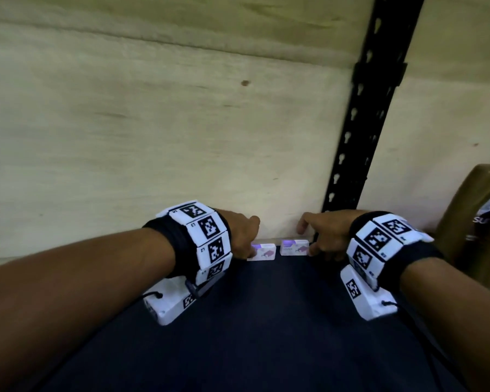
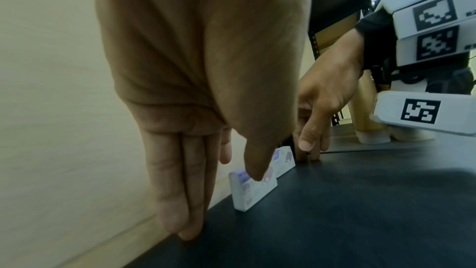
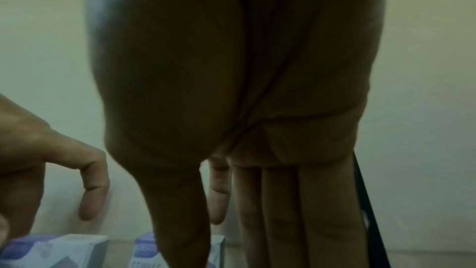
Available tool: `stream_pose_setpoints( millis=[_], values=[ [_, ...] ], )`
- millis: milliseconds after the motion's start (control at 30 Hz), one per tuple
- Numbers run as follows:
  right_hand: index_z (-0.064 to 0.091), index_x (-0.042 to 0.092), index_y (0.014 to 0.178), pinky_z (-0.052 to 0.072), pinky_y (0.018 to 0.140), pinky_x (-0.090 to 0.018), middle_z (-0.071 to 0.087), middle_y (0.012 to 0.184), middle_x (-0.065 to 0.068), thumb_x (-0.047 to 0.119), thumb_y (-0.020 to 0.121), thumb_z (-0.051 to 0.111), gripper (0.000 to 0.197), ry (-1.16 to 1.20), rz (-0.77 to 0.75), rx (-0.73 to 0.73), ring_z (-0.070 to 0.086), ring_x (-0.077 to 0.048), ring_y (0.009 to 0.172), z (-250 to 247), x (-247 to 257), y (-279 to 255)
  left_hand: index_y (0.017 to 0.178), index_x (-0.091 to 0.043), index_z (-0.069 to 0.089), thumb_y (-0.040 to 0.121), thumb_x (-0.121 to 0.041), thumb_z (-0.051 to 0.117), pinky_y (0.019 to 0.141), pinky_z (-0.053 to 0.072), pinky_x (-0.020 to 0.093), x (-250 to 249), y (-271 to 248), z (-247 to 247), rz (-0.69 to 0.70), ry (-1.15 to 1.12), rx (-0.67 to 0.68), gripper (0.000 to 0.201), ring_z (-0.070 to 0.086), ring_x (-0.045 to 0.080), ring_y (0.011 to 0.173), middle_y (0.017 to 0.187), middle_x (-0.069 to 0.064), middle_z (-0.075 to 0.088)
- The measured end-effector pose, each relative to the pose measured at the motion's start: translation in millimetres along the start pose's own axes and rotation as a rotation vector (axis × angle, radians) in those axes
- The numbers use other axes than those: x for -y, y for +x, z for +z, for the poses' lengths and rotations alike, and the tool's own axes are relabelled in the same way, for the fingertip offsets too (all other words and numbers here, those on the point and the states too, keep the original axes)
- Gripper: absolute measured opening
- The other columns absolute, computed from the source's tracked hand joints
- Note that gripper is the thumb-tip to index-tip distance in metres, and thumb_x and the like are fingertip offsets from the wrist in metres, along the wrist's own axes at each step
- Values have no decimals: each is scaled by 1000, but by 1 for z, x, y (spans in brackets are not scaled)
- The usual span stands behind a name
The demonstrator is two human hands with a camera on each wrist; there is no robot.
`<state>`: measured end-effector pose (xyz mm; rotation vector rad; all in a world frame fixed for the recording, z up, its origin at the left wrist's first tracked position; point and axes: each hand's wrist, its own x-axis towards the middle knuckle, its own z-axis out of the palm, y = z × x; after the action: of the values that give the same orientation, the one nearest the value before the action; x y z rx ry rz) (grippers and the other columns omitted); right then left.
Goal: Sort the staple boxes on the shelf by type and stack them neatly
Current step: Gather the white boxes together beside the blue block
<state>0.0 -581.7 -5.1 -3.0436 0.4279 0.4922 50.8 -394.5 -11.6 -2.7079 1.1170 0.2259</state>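
Two small white staple boxes with purple print lie side by side at the back of the dark shelf (image 1: 266,321), against the plywood wall. My left hand (image 1: 251,240) is at the left box (image 1: 262,251); its thumb (image 2: 257,170) touches that box's top (image 2: 253,189) while the straight fingers (image 2: 180,201) point down beside it along the wall. My right hand (image 1: 309,239) is at the right end of the right box (image 1: 294,247), thumb (image 3: 180,221) in front of it and fingers (image 3: 296,211) straight down beside it. A narrow gap separates the boxes.
A black slotted upright post (image 1: 359,131) stands just behind my right hand. A brown cardboard package (image 1: 475,222) sits at the far right of the shelf. The plywood wall (image 1: 153,137) closes off the back.
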Motion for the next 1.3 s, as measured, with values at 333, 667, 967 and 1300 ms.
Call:
stream_pose_setpoints(
  millis=[333,667,967,1300],
  values=[
    [57,17,125,44,50,-16,54,93,8,24,94,66,33,-19,-65,-10,47,-2,63,-5,-2,7,123,-10,51,102,-32,47,72,41,30,-8,9,-4,36,60,37,31,52,24,86,116,11,60],
    [62,15,117,41,44,-12,57,81,8,28,95,65,26,-45,-67,-50,49,-4,61,0,3,-9,118,-18,47,102,-36,45,71,36,29,-2,-13,1,63,-27,87,25,47,17,80,91,-3,50],
    [66,22,108,39,52,-14,59,80,12,35,91,70,22,-53,-62,15,50,-1,61,5,3,-61,109,-23,59,97,-38,57,73,41,28,-14,-66,2,102,-111,74,20,55,15,90,102,-5,60],
    [68,19,100,43,52,-16,63,72,9,25,83,79,21,-33,-88,117,53,-3,55,22,8,-128,100,-22,64,92,-38,64,66,40,24,-49,-129,5,166,-93,56,17,52,11,81,84,-12,54]
  ],
)
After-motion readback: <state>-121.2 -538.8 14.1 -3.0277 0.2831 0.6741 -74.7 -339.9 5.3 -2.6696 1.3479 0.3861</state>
